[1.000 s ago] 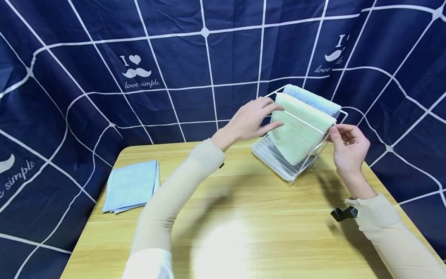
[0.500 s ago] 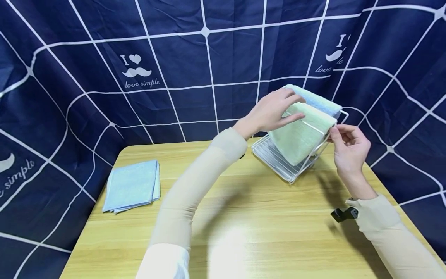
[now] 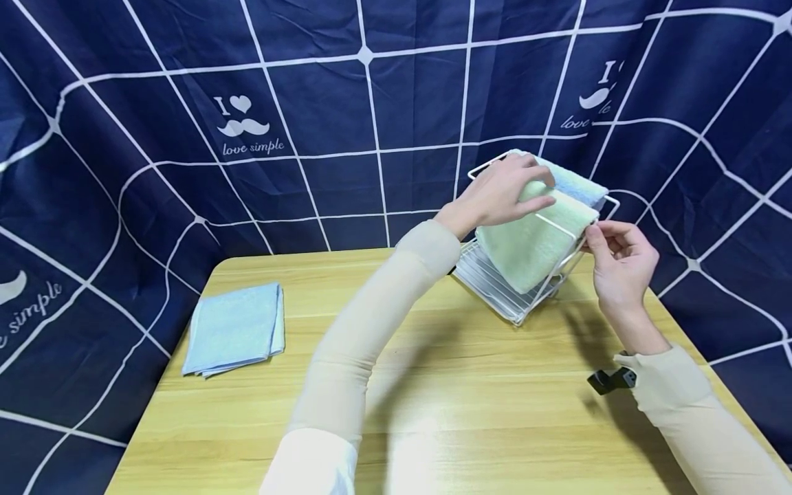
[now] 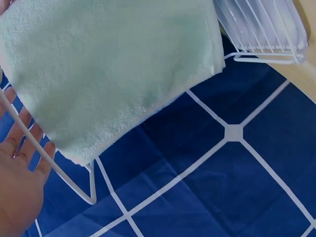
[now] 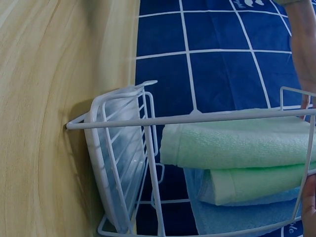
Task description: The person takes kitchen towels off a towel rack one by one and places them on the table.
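Near the back right of the table, a white wire rack (image 3: 476,271) with a tray base holds a folded pale green towel (image 3: 526,251) and, behind it, a blue towel (image 3: 572,180). My left hand (image 3: 504,192) is at the upper left of the green towel, thumb across its front and bent fingers over its top edge. Loosely spread fingers of that hand (image 4: 22,192) show beside a rack wire in the left wrist view. At the rack's right corner, my right hand (image 3: 625,268) pinches the frame between thumb and forefinger, its other fingers curled.
A folded light blue cloth (image 3: 235,330) lies at the left of the wooden table (image 3: 495,412). Dark blue curtain (image 3: 309,185) with white lines encloses the back and sides. The clear tray (image 5: 126,163) sits under the rack's wires.
My left hand has moved right and slightly up, from the towel's left side to over its top edge. The right hand, rack and towels have stayed in place.
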Tool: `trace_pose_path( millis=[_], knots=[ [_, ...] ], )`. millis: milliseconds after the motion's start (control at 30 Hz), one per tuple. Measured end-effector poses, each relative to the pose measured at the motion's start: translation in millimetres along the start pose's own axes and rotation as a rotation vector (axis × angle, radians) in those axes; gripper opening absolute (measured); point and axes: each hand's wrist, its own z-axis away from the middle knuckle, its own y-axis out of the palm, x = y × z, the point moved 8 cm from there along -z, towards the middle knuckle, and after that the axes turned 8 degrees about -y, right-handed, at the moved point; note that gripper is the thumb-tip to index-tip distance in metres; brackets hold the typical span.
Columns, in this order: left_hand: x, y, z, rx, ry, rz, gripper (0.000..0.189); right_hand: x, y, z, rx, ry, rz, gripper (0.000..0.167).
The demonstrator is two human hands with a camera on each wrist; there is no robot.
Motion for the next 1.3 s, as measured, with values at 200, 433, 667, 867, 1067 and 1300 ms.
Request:
trace_pose_path(
  millis=[200, 433, 667, 867, 1067, 1300],
  knots=[
    [-1.4, 4.1, -7.9, 0.056, -0.013, 0.003, 0.036, 2, 1, 0.2, 0.012, -0.033, 0.033, 0.011],
    [2.1, 5.6, -14.3, 0.1, -0.023, 0.068, 0.037, 1, 2, -0.6, 0.007, -0.028, 0.036, 0.013],
    [0.5, 7.4, -20.3, 0.142, -0.029, 0.067, 0.036, 0, -1, 0.7, -0.026, 0.003, 0.002, 0.012],
    [2.2, 7.9, -20.8, 0.158, -0.055, 0.057, 0.035, 0, 0, 0.6, -0.012, -0.004, 0.01, 0.012],
    [0.2, 7.4, -20.0, 0.121, -0.02, 0.054, 0.032, -1, 0, 0.8, -0.011, -0.003, 0.001, 0.012],
    [-4.9, 5.4, -18.2, 0.064, 0.035, 0.06, 0.03, -1, -1, 0.5, -0.005, -0.015, 0.012, 0.012]
  ],
)
